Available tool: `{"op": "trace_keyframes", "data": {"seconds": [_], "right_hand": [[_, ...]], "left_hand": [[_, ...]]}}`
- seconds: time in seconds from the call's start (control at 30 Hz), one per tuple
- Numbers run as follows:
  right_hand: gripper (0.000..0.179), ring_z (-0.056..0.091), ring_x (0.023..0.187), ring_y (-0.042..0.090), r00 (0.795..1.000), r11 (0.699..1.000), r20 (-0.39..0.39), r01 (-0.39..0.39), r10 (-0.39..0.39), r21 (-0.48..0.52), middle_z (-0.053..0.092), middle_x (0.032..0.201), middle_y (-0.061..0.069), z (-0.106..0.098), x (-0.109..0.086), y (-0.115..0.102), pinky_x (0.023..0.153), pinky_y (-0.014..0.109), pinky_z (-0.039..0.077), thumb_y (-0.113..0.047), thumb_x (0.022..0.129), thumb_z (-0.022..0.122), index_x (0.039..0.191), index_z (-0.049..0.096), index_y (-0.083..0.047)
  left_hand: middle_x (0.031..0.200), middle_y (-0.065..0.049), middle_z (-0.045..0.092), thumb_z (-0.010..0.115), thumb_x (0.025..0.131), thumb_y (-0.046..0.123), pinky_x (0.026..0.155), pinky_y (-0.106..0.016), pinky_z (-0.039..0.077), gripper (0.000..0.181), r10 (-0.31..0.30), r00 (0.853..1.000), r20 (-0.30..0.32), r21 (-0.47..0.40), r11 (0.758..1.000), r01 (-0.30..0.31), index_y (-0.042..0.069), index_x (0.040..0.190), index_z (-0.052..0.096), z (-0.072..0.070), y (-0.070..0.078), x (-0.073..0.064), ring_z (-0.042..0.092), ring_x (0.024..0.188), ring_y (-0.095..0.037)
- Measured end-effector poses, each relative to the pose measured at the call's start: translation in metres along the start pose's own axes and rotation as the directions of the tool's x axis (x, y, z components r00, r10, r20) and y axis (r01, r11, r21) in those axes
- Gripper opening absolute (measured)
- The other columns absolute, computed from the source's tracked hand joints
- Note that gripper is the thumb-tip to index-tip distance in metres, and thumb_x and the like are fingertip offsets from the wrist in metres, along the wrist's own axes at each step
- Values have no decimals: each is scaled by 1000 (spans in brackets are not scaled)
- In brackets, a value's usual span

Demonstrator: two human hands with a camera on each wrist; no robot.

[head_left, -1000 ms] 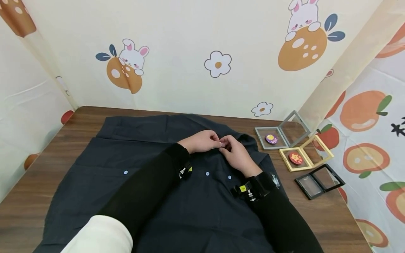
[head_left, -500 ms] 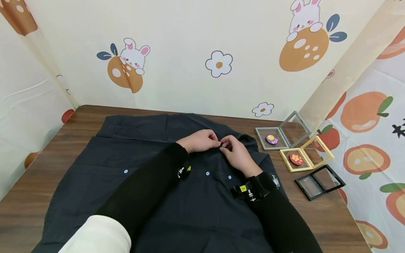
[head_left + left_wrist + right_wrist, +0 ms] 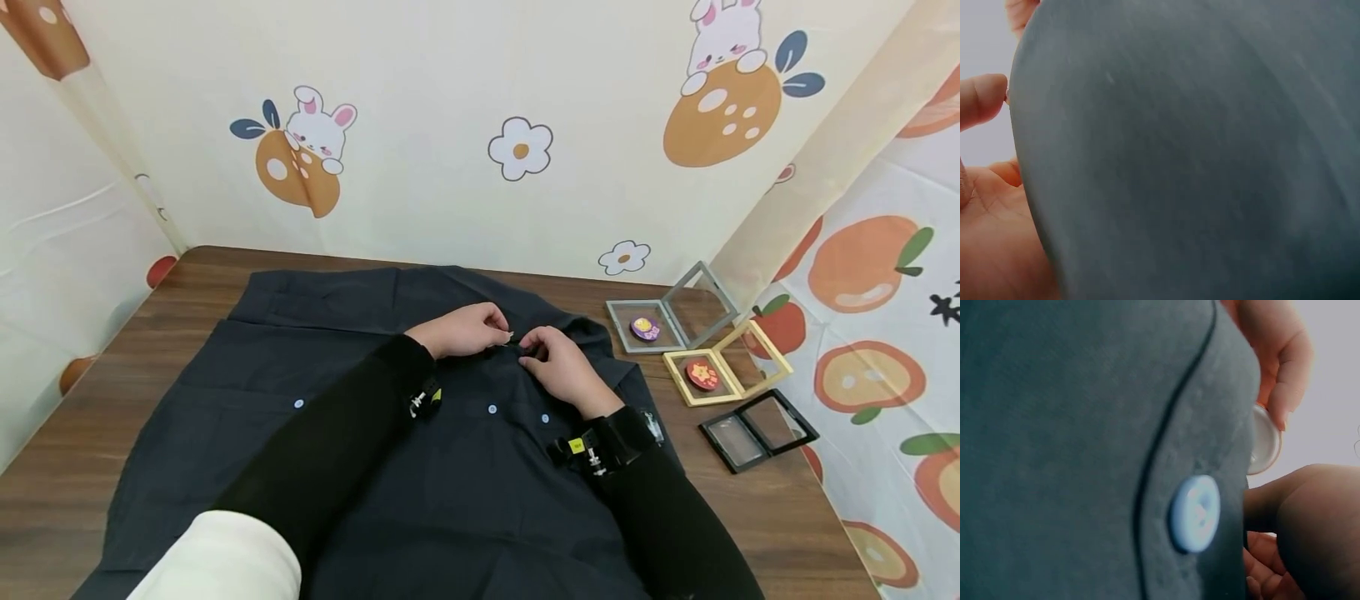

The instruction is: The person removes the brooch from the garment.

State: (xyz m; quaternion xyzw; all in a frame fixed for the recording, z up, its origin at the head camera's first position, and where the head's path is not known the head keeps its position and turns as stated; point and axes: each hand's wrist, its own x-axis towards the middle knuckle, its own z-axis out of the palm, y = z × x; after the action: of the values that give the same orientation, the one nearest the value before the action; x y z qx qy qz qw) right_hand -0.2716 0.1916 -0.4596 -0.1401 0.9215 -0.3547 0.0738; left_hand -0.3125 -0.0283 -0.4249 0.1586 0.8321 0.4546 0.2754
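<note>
A dark navy shirt (image 3: 420,467) with light blue buttons lies spread over the table. My left hand (image 3: 467,330) is above its upper part, pinching a small pale thing at the fingertips. In the right wrist view this shows as a round white disc (image 3: 1265,440) with a gold-coloured rim, partly behind the cloth. Close to its right, my right hand (image 3: 561,367) pinches dark fabric of the shirt between thumb and fingers. A blue button (image 3: 1196,514) is large in the right wrist view. Raised cloth (image 3: 1166,156) fills most of the left wrist view and hides much of the left hand.
Three hinged cases stand unfolded at the table's right: a grey case (image 3: 613,317) with a purple flower badge (image 3: 645,328), a yellow case (image 3: 675,382) with a red badge (image 3: 702,375), and a black case (image 3: 738,442). A patterned wall sheet (image 3: 420,167) borders the table (image 3: 202,275).
My left hand has drawn back a little to the left, away from the right fingertips, with the small pale disc in its fingers. The right hand has stayed nearly in place.
</note>
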Motion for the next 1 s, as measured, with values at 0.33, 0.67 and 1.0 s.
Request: {"op": "trace_keyframes", "data": {"seconds": [0.33, 0.67, 1.0], "right_hand": [[34, 53, 101, 28, 994, 996, 105, -22, 31, -84, 50, 128, 14, -16, -12, 0, 86, 45, 46, -11, 98, 72, 130, 60, -7], [46, 57, 98, 26, 987, 980, 151, -31, 62, -197, 47, 139, 16, -33, -28, -11, 80, 43, 50, -20, 98, 74, 139, 55, -8], [48, 63, 103, 25, 999, 998, 41, 13, -10, -65, 57, 133, 15, -39, -38, -23, 87, 46, 53, -28, 101, 70, 141, 54, -6]], "left_hand": [[110, -6, 63, 56, 108, 31, 84, -37, 48, 22, 7, 1000, -13, 20, 1000, -7, 13, 119, 60, 2, -3, -2, 61, 98, -22], [110, -4, 62, 55, 109, 29, 83, -37, 48, 20, 41, 998, -51, 103, 994, -36, 15, 123, 59, 9, 6, -9, 60, 95, -23], [115, -12, 64, 54, 110, 31, 88, -39, 54, 23, 90, 992, -93, -105, 989, -100, 12, 122, 60, 8, 19, -22, 65, 101, -26]]}}
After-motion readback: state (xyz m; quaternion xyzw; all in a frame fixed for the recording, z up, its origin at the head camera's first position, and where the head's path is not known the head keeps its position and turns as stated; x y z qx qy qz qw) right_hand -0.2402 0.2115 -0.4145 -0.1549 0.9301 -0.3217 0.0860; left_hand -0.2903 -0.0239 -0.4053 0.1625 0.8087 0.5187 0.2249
